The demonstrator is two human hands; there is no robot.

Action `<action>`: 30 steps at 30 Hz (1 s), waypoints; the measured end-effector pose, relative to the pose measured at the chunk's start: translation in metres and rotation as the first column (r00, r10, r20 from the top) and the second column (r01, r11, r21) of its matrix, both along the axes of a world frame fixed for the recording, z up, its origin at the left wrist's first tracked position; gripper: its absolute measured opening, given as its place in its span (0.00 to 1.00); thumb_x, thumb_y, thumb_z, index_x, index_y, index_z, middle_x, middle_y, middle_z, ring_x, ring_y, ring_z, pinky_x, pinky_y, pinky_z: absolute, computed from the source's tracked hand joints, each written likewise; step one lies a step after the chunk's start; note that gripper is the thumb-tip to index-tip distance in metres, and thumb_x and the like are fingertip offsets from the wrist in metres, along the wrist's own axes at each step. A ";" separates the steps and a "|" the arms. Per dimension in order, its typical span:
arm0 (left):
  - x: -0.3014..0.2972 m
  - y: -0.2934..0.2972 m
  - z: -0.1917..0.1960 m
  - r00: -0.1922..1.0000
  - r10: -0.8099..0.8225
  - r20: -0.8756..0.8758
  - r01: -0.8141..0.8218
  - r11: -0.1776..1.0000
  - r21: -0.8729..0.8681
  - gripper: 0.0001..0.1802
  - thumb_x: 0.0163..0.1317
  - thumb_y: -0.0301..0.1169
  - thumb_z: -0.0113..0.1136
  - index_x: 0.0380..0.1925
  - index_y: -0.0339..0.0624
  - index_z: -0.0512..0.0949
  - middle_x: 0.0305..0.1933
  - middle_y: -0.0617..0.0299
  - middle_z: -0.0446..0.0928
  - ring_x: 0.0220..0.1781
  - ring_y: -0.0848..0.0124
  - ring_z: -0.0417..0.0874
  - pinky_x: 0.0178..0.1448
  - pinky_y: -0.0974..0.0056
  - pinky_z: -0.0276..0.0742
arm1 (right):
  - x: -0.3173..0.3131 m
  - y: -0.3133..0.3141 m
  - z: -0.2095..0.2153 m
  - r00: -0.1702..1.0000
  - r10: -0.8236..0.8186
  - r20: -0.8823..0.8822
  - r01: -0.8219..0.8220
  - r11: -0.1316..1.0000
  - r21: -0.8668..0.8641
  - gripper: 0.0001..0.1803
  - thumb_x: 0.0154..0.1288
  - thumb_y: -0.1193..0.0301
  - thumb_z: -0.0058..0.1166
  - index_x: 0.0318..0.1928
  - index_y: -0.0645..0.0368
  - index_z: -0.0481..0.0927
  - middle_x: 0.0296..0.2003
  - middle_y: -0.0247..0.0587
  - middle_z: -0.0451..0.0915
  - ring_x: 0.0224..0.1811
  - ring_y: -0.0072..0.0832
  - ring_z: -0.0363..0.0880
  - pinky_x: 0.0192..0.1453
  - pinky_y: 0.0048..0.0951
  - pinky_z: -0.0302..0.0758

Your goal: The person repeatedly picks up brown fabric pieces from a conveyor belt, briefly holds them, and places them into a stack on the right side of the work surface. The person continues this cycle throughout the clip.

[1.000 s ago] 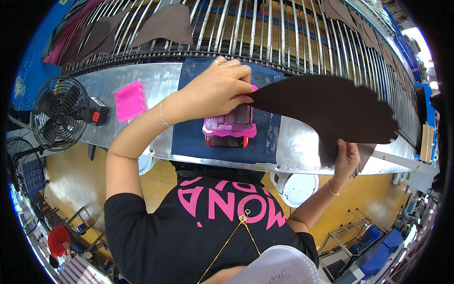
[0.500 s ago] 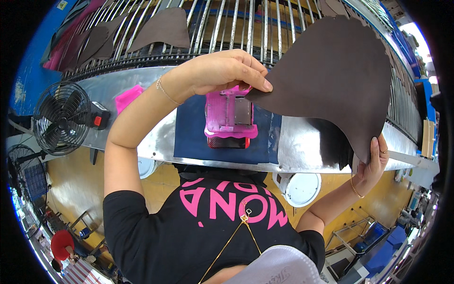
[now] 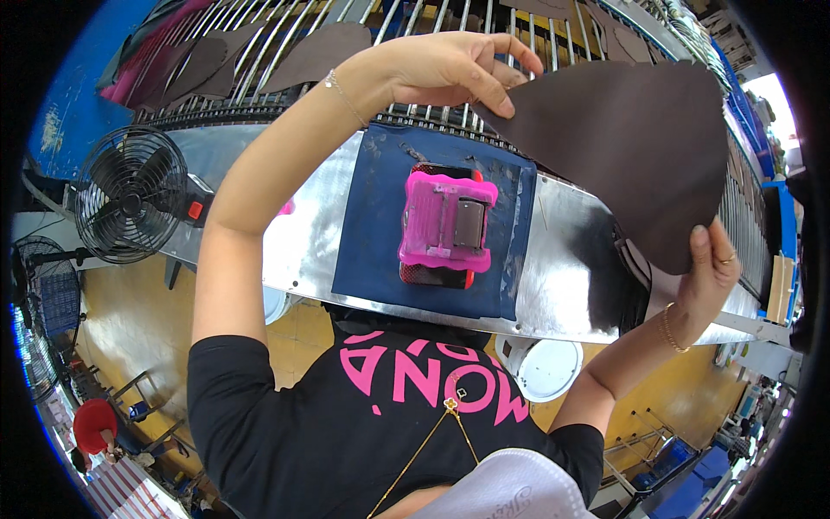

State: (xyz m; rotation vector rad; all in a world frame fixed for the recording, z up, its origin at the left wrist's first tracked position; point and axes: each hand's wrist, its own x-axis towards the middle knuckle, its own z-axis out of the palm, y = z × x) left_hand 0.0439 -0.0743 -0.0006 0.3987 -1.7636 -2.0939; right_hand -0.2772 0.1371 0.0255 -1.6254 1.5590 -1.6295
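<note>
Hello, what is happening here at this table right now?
A person in a black shirt holds up a large dark brown leather piece with both hands. The left hand pinches its near tip, and the right hand grips its lower edge. Below, a pink roller device sits on a blue mat on the metal workbench. A black fan stands at the left.

No packages, labels, signs or screens.

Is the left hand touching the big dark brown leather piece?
Touching. In the head view the left hand pinches the upper left edge of the dark brown leather piece between thumb and fingers, while the right hand holds its lower edge.
</note>
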 end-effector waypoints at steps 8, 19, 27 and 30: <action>0.012 -0.020 0.030 0.983 0.176 -0.060 -0.166 0.976 0.143 0.16 0.61 0.27 0.57 0.49 0.36 0.74 0.46 0.59 0.79 0.50 0.71 0.78 0.56 0.66 0.72 | 0.023 -0.035 0.042 0.906 -0.085 -0.415 0.088 0.996 -0.011 0.15 0.59 0.73 0.60 0.47 0.63 0.81 0.34 0.37 0.83 0.36 0.16 0.77 0.43 0.15 0.71; 0.079 -0.074 -0.010 0.714 0.690 -0.119 -0.700 0.706 -0.105 0.12 0.59 0.33 0.61 0.42 0.42 0.78 0.29 0.73 0.78 0.20 0.87 0.70 0.21 0.81 0.60 | 0.019 -0.068 -0.009 0.915 -0.283 -0.288 0.317 0.945 0.081 0.15 0.65 0.70 0.53 0.52 0.59 0.78 0.35 0.40 0.82 0.34 0.20 0.81 0.42 0.19 0.73; 0.158 -0.146 -0.178 0.250 0.967 0.044 -0.968 0.249 0.030 0.12 0.60 0.22 0.54 0.44 0.40 0.68 0.30 0.60 0.74 0.19 0.74 0.75 0.17 0.71 0.68 | -0.059 0.035 -0.068 0.826 -0.560 -0.065 0.559 0.799 0.220 0.15 0.67 0.68 0.50 0.50 0.64 0.76 0.35 0.42 0.80 0.35 0.26 0.80 0.43 0.22 0.74; 0.172 -0.154 -0.208 0.200 0.957 0.211 -0.979 0.203 0.006 0.20 0.60 0.22 0.54 0.53 0.38 0.64 0.32 0.57 0.74 0.18 0.73 0.75 0.17 0.71 0.69 | -0.090 0.077 -0.086 0.748 -0.657 -0.099 0.657 0.710 0.251 0.15 0.68 0.68 0.50 0.49 0.65 0.77 0.35 0.41 0.79 0.35 0.25 0.80 0.44 0.23 0.76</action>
